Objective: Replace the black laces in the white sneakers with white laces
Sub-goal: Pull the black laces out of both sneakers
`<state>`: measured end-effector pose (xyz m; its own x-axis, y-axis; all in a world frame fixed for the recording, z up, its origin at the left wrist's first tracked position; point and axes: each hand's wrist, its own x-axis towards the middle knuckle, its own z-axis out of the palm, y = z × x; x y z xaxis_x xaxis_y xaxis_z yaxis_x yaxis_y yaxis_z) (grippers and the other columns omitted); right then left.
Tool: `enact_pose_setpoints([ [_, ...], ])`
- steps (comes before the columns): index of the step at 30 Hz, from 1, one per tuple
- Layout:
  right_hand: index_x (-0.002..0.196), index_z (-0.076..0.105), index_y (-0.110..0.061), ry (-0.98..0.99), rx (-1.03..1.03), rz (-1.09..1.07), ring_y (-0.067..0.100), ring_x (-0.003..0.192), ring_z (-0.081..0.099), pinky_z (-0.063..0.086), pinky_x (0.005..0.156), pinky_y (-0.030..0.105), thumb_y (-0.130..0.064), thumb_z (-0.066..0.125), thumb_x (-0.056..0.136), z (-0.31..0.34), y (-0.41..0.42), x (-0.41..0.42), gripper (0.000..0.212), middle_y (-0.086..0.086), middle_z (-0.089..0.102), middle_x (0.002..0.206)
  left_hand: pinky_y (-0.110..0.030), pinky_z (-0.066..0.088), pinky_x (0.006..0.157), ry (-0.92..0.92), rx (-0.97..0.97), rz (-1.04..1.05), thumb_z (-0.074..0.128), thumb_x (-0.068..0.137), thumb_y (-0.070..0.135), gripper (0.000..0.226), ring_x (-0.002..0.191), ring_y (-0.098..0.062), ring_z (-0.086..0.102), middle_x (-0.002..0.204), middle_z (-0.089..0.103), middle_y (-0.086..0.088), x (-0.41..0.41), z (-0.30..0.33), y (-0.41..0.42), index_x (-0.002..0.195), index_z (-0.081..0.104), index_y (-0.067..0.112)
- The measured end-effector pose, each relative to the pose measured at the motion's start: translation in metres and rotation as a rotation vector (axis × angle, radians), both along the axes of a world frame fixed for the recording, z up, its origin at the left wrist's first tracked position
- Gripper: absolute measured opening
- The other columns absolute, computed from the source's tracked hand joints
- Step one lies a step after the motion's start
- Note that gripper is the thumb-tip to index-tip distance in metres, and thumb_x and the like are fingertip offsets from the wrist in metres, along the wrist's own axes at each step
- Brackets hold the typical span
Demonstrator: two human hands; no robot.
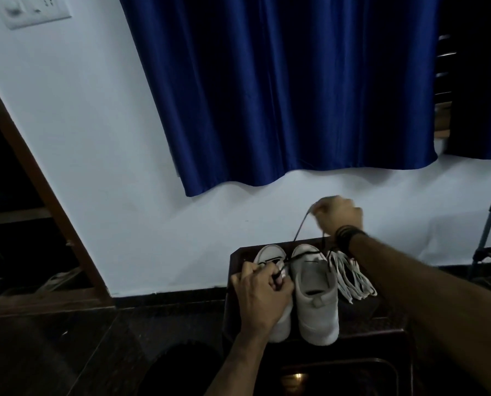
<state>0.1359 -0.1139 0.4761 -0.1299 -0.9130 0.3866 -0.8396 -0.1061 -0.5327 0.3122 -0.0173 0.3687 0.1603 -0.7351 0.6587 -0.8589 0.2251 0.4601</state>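
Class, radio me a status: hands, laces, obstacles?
Left hand gripping left sneaker. Right hand pulling black lace upward. White laces waiting beside. Nothing blocking.

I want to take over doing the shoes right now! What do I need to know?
Left hand holds the left sneaker and pinches the black lace there.
Right hand is raised, gripping the lace's other end.
Right sneaker already has no lace.
White laces lie in a bunch beside it on the dark stool.
Left: finish pulling out the black lace, then thread white laces into both.
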Motion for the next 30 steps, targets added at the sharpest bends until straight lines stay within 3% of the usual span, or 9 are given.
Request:
enact_pose_setpoints([
  [2,0.078,0.070,-0.032,-0.340,0.096,-0.115,0.026,0.094,0.063,0.049,0.096,0.040,-0.029,0.062,0.089,-0.005,-0.011,-0.026,0.013,0.002,0.071,0.101,-0.037,0.041,0.074,0.012,0.009,0.005,0.063,0.066,0.042,0.027,0.078,-0.009,0.051,0.050,0.043,0.012,0.000,-0.001,0.000,0.056,0.047,0.023],
  [4,0.075,0.070,-0.028,-0.336,0.182,-0.038,0.028,0.095,0.065,0.053,0.094,0.041,-0.030,0.067,0.085,-0.014,-0.018,-0.037,0.011,0.005,0.073,0.102,-0.036,0.039,0.075,0.024,0.004,-0.006,0.063,0.065,0.039,0.025,0.078,-0.008,0.051,0.051,0.045,0.013,-0.001,-0.002,-0.001,0.057,0.046,0.023],
  [6,0.081,0.073,-0.027,-0.213,0.215,0.036,0.023,0.090,0.066,0.055,0.089,0.037,-0.029,0.071,0.081,-0.022,-0.020,-0.036,0.003,0.001,0.073,0.097,-0.034,0.035,0.075,0.026,-0.006,-0.029,0.064,0.065,0.037,0.025,0.079,-0.005,0.049,0.054,0.041,0.017,-0.001,-0.001,0.001,0.059,0.042,0.027],
  [10,0.116,0.070,-0.021,-0.015,0.189,0.302,0.010,0.093,0.056,0.045,0.087,0.022,-0.028,0.079,0.077,-0.014,-0.010,-0.012,0.041,-0.006,0.067,0.111,-0.033,0.033,0.075,0.031,-0.003,-0.038,0.064,0.066,0.038,0.024,0.079,-0.002,0.046,0.057,0.039,0.020,-0.001,0.000,0.004,0.059,0.042,0.030],
  [14,0.115,0.072,-0.020,0.411,0.312,0.643,0.013,0.098,0.062,0.046,0.090,0.021,-0.026,0.076,0.080,-0.010,0.010,0.033,0.036,-0.003,0.070,0.113,-0.031,0.031,0.073,0.027,-0.005,-0.059,0.062,0.071,0.039,0.023,0.078,0.004,0.039,0.061,0.046,0.018,0.001,0.000,0.004,0.061,0.045,0.029],
  [20,0.111,0.072,-0.028,0.645,0.213,0.497,0.029,0.106,0.062,0.046,0.088,0.030,-0.022,0.064,0.086,-0.019,0.023,0.058,0.027,0.006,0.060,0.119,-0.030,0.030,0.074,0.030,0.001,-0.059,0.056,0.076,0.048,0.023,0.079,0.001,0.040,0.066,0.048,0.016,0.004,-0.003,0.004,0.064,0.044,0.032],
  [23,0.100,0.075,-0.028,0.426,0.066,0.333,0.029,0.096,0.066,0.048,0.086,0.030,-0.019,0.059,0.087,-0.016,0.019,0.043,0.023,0.005,0.069,0.108,-0.032,0.031,0.073,0.021,-0.014,-0.057,0.067,0.075,0.042,0.029,0.079,-0.003,0.045,0.061,0.049,0.015,0.003,-0.002,0.003,0.063,0.046,0.027],
  [28,0.094,0.075,-0.026,-0.457,-0.023,-0.199,0.032,0.090,0.067,0.056,0.087,0.039,-0.020,0.061,0.088,0.003,-0.001,-0.010,0.017,0.007,0.072,0.102,-0.033,0.036,0.073,0.043,0.000,-0.008,0.065,0.066,0.039,0.023,0.076,-0.009,0.048,0.051,0.043,0.012,-0.002,-0.001,0.001,0.061,0.049,0.024],
  [30,0.093,0.075,-0.026,-0.509,-0.005,-0.211,0.032,0.091,0.065,0.055,0.088,0.040,-0.022,0.063,0.087,0.004,-0.007,-0.019,0.014,0.006,0.071,0.103,-0.034,0.037,0.073,0.038,0.000,-0.008,0.063,0.066,0.040,0.022,0.076,-0.009,0.047,0.052,0.042,0.012,-0.002,-0.001,0.000,0.060,0.048,0.025],
])
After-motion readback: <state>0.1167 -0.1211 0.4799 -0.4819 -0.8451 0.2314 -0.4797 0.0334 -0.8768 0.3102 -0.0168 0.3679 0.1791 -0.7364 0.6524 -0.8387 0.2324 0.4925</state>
